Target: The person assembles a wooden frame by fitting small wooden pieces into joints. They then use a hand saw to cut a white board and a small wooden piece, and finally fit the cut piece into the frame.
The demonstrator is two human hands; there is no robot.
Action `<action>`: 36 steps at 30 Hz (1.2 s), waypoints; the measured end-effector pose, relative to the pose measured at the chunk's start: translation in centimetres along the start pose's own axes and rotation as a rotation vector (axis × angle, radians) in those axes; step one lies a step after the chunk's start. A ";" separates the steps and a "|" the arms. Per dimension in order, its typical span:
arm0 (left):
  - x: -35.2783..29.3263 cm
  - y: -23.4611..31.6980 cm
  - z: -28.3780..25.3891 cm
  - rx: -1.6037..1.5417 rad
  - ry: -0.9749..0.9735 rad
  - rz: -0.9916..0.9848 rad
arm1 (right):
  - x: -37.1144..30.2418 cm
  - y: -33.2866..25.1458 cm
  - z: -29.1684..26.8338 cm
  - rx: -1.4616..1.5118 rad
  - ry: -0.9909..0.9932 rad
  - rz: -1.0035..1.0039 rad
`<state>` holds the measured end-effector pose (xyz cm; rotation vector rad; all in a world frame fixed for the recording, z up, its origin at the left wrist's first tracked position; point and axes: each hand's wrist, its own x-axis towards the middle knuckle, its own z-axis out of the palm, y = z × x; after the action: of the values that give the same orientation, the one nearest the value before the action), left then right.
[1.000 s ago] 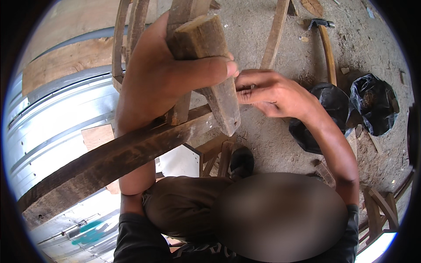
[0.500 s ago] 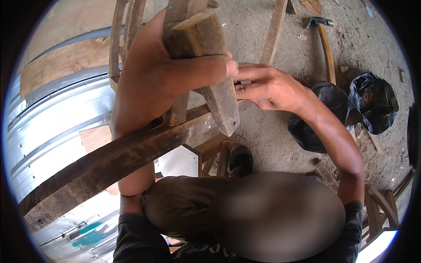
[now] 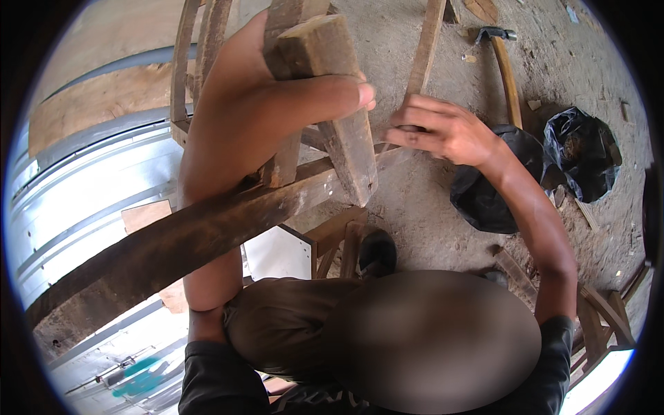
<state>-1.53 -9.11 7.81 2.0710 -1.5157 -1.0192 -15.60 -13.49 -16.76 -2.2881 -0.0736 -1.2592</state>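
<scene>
My left hand [image 3: 277, 104] is wrapped around a short wooden block [image 3: 349, 155], its thumb laid across the front. That block leans in front of a long dark wooden beam [image 3: 187, 225] running from lower left toward the middle. Another upright wooden piece [image 3: 282, 162] stands just behind, partly covered by the hand. Beside the beam's far right end is my right hand [image 3: 446, 131], its fingers curled together and slightly blurred. Whatever it may pinch is too small to make out. A thin wooden strip [image 3: 425, 52] rises behind those fingers.
A claw hammer [image 3: 508, 76] with a wooden handle lies on the dirt floor, far right. Two black plastic bags [image 3: 498, 200] [image 3: 584, 155] sit near it, one open. Corrugated metal sheeting [image 3: 90, 207] spans the left, and wooden offcuts [image 3: 515, 270] lie lower right.
My right hand has moved right, away from the short block, and its fingers have drawn in. My left hand keeps its grip on the block, nearly in place.
</scene>
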 end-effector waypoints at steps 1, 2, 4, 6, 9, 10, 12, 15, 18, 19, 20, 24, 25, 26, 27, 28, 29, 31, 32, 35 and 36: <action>0.0 0.2 -0.2 0.010 -0.009 0.005 | -2.0 0.6 0.2 -0.081 -0.140 0.048; -0.1 0.2 -0.3 0.015 -0.018 0.005 | -2.2 0.2 0.3 -0.075 -0.124 0.105; -0.3 0.2 -0.4 0.012 -0.030 -0.018 | -2.7 -1.3 0.1 -0.068 -0.090 0.223; -0.4 0.3 -0.5 -0.006 -0.043 -0.060 | -0.9 -3.7 1.2 0.122 0.214 0.437; 0.1 -1.0 -0.8 -0.108 -0.067 0.088 | 0.8 -7.1 2.4 0.404 0.534 0.668; 0.0 -0.7 -0.9 -0.083 -0.055 0.087 | 1.3 -8.0 2.5 0.413 0.537 0.604; -0.3 -0.2 -0.9 -0.040 -0.041 0.096 | 2.6 -10.2 3.9 0.512 0.678 0.726; -0.4 -0.5 -0.9 -0.092 -0.056 0.111 | 4.3 -11.8 3.6 0.589 0.662 0.741; 0.0 -0.5 -0.7 -0.058 -0.090 0.121 | 3.9 -10.6 4.7 0.813 0.571 0.746; 0.0 -0.5 -0.6 -0.067 -0.097 0.132 | 3.7 -10.2 4.9 0.913 0.541 0.756; -0.2 -0.4 -0.7 -0.070 -0.093 0.139 | 3.6 -9.6 4.8 0.966 0.478 0.753; -0.7 0.1 -0.9 -0.033 -0.093 0.145 | 3.3 -8.6 4.6 1.123 0.370 0.759; -0.6 -0.1 -0.9 -0.056 -0.099 0.168 | 3.3 -8.6 4.7 1.152 0.379 0.765; -0.3 -0.7 -0.9 -0.080 -0.102 0.188 | 3.3 -8.6 4.8 1.157 0.384 0.759; 0.0 -1.2 -1.0 -0.103 -0.104 0.209 | 3.3 -8.4 4.9 1.164 0.388 0.753; 0.3 -1.3 -1.2 -0.081 -0.136 0.208 | 3.3 -8.3 5.0 1.171 0.391 0.746; 0.5 -1.5 -1.4 -0.060 -0.168 0.204 | 3.3 -8.2 5.1 1.173 0.390 0.750; 1.1 -2.0 -1.9 -0.006 -0.173 0.197 | 3.2 -8.0 5.1 1.180 0.386 0.756; 1.4 -2.2 -1.8 0.021 -0.150 0.195 | 3.1 -7.9 5.1 1.166 0.388 0.757; 0.4 -1.6 -1.8 -0.001 -0.175 0.213 | 3.2 -7.8 5.1 1.131 0.381 0.755; -0.1 -1.2 -1.8 -0.024 -0.199 0.223 | 3.2 -7.8 5.1 1.123 0.371 0.755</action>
<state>0.56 -8.78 8.31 1.7786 -1.7753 -1.1757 -12.13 -5.04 -13.12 -0.9442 0.1649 -0.8461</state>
